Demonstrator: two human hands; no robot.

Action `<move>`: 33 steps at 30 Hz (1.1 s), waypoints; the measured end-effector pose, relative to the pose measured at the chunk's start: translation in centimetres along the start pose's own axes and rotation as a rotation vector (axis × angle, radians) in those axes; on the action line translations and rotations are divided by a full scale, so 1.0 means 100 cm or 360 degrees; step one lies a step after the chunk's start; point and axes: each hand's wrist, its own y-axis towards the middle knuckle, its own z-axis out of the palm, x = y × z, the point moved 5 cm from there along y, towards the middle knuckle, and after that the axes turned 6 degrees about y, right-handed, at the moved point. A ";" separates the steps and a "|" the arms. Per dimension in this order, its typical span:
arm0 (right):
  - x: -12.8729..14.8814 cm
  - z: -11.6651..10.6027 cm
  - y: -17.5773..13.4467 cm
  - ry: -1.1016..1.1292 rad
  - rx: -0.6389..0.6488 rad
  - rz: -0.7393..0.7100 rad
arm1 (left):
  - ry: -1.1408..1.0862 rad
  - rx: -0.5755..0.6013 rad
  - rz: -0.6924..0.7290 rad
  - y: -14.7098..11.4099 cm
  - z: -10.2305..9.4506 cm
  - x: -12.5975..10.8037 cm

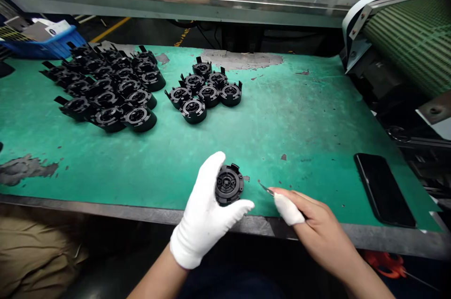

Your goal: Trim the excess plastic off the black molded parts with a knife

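My left hand (207, 210), in a white glove, curves around a round black plastic part (229, 183) near the table's front edge. Its fingers lie along the part's left side and the thumb reaches below it. Concentric rings and a small tab on the upper rim show on the part. To its right, my right hand (310, 217) is closed on a thin metal tool (267, 189) with a fine pointed tip, its kind not clear. White covering wraps the thumb of that hand. The tool's tip points toward the part without touching it.
Several similar black parts (193, 110) stand mid-table, with a larger group (105, 97) at left. A blue basket (45, 45) sits back left. At right are a phone (384, 190) and a green conveyor belt (416, 36). Red-handled scissors (385, 264) lie below the edge.
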 end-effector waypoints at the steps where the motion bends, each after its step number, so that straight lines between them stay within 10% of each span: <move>1: 0.004 0.001 0.006 -0.0149 0.0072 -0.0085 | 0.0019 -0.0008 0.0004 0.000 0.003 -0.001; 8: 0.022 0.006 0.033 -0.0872 0.0314 -0.0368 | 0.0061 -0.0050 -0.0012 0.003 0.009 0.002; 23: 0.033 -0.004 0.050 -0.1287 0.0131 -0.0534 | 0.0104 -0.0144 -0.0005 0.006 0.009 -0.002; 33: 0.025 -0.010 0.028 -0.0246 0.0074 -0.0241 | -0.0299 -0.0001 -0.0344 0.010 0.001 0.000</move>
